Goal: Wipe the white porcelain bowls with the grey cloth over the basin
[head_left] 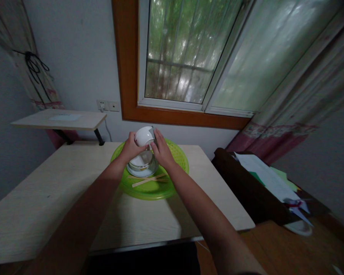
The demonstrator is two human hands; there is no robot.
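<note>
A white bowl (145, 135) is tilted in the air between my two hands. My left hand (129, 148) grips its left side, the thumb reaching along the lower edge. On the opposite side, my right hand (163, 150) presses against the bowl with fingers together. A grey-green patch shows beside the right fingers; whether it is a cloth or part of the bowl I cannot tell. Just below are stacked white bowls (141, 160) on a white plate (143, 172). Wooden chopsticks (145, 181) lie crossed in front of the plate. All these rest on a round green plastic tray (151, 194).
The pale wooden table (143, 219) carries the tray. A small raised shelf (86, 121) stands at the back left, near a wall socket (107, 105). Behind is a window (186, 53); a dark brown piece of furniture with papers (263, 175) stands at right.
</note>
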